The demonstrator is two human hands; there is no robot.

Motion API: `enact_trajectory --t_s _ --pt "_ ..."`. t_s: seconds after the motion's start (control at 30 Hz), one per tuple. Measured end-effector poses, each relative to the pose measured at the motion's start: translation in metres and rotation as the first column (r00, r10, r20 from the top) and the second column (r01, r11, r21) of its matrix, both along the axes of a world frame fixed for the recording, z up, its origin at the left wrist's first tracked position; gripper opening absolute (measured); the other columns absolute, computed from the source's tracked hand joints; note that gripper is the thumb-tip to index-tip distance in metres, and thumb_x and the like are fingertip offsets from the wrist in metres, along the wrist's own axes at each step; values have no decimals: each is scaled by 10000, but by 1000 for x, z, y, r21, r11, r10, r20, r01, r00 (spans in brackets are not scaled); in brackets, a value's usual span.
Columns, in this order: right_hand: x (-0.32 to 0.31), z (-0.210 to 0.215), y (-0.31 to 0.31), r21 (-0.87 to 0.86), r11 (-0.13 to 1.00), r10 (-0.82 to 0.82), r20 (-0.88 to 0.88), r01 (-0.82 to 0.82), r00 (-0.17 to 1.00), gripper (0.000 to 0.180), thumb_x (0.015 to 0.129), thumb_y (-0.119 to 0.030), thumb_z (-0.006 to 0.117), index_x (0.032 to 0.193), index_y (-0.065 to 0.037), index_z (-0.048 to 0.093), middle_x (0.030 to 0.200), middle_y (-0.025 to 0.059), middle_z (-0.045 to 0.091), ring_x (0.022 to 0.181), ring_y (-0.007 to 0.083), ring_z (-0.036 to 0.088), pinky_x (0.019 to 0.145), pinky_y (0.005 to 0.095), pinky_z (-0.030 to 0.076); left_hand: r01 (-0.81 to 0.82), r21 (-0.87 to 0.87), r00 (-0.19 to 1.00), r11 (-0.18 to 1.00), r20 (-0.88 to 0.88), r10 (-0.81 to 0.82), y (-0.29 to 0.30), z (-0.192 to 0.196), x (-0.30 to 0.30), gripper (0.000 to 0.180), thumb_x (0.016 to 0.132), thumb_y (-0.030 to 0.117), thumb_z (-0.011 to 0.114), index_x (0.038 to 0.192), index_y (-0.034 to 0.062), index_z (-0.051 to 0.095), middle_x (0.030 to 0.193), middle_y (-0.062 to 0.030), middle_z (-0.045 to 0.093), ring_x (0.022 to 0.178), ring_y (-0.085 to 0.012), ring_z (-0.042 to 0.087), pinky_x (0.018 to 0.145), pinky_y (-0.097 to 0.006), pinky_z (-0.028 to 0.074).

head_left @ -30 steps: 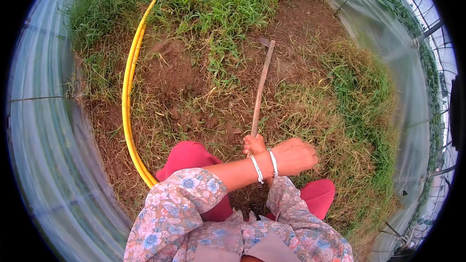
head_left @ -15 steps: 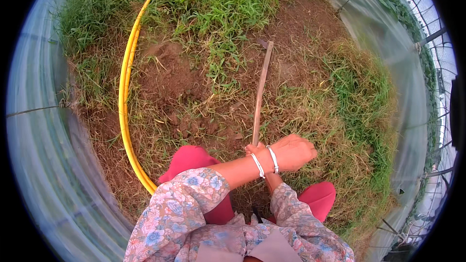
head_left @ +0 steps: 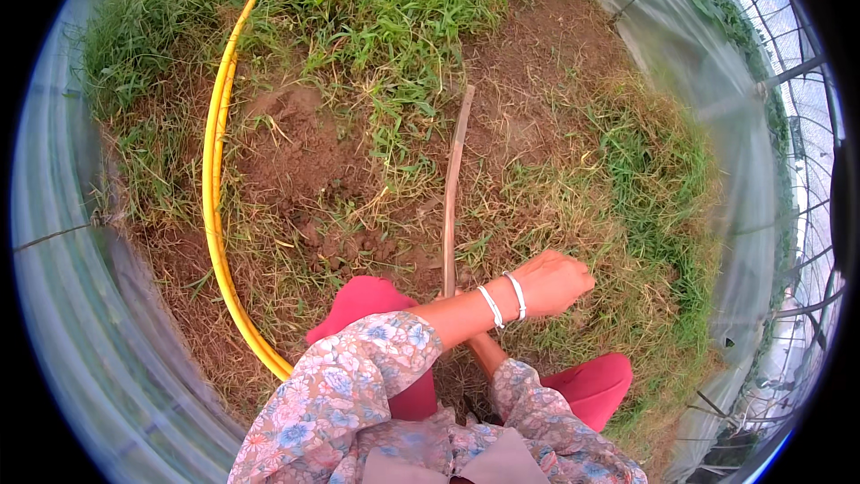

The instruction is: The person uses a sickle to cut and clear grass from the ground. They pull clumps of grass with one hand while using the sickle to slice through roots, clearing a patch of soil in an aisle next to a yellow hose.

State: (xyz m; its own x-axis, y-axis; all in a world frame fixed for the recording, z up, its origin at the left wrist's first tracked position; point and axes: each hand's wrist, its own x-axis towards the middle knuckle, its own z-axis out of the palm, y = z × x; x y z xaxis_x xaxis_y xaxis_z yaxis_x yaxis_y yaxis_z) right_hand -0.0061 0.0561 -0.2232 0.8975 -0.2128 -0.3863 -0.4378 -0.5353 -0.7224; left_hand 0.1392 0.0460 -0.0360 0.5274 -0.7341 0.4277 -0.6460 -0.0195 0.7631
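My left hand (head_left: 554, 283), with two white bands at the wrist, reaches across my right arm to the right side. Its fingers are curled closed, and whatever may be inside them is hidden. Under that forearm, my right hand (head_left: 460, 294) is mostly covered and grips the near part of a long wooden handle (head_left: 454, 184). The handle belongs to a hoe and points away from me over the soil. Its dark blade cannot be made out at the far end.
A yellow hose (head_left: 213, 170) curves along the left. Green grass (head_left: 385, 9) grows ahead, with bare soil (head_left: 291, 139) and cut dry grass around it. Plastic sheeting (head_left: 72, 260) walls both sides. My knees in red trousers (head_left: 363, 305) are bent below.
The view has shifted slightly. The hoe's handle stands more upright in view, its far end further left, and its dark blade has gone from sight. My left hand stays stretched to the right.
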Motion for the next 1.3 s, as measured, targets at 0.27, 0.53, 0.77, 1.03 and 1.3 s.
enact_trajectory --t_s 0.27,0.53,0.77,1.03,1.3 --pt "200 58 -93 786 387 -656 -134 483 743 106 859 -29 516 776 -36 450 578 1 415 423 95 392 387 286 385 54 -14 999 998 0 -54 -3 14 -12 82 743 95 608 783 36 568 771 -101 585 798 -305 624 710 -423 512" --pt "22 -44 -20 712 669 -48 -244 213 968 103 858 -85 544 832 -26 463 576 4 434 447 105 432 372 287 394 -81 47 995 996 59 78 23 13 -5 79 737 92 609 787 35 583 751 -100 589 768 -304 625 702 -418 516" --pt "160 36 -75 668 587 -467 -183 458 865 142 861 -83 538 752 -45 456 569 -4 423 449 91 410 395 289 388 -156 -2 984 988 92 155 21 22 -13 73 737 90 605 783 36 587 741 -95 586 754 -287 631 687 -413 520" --pt "52 -42 -37 558 758 -109 -402 338 909 126 830 -27 560 851 -42 436 571 37 464 415 144 448 368 348 402 -167 16 979 986 119 164 18 31 -6 68 746 91 603 778 38 576 752 -98 581 783 -287 628 712 -389 518" --pt "135 27 -78 614 661 -383 -220 432 897 101 865 -52 523 830 -40 429 599 7 432 436 95 409 392 266 390 -164 53 971 985 184 152 2 29 -22 78 714 100 601 756 43 569 734 -89 581 771 -282 625 700 -403 519"
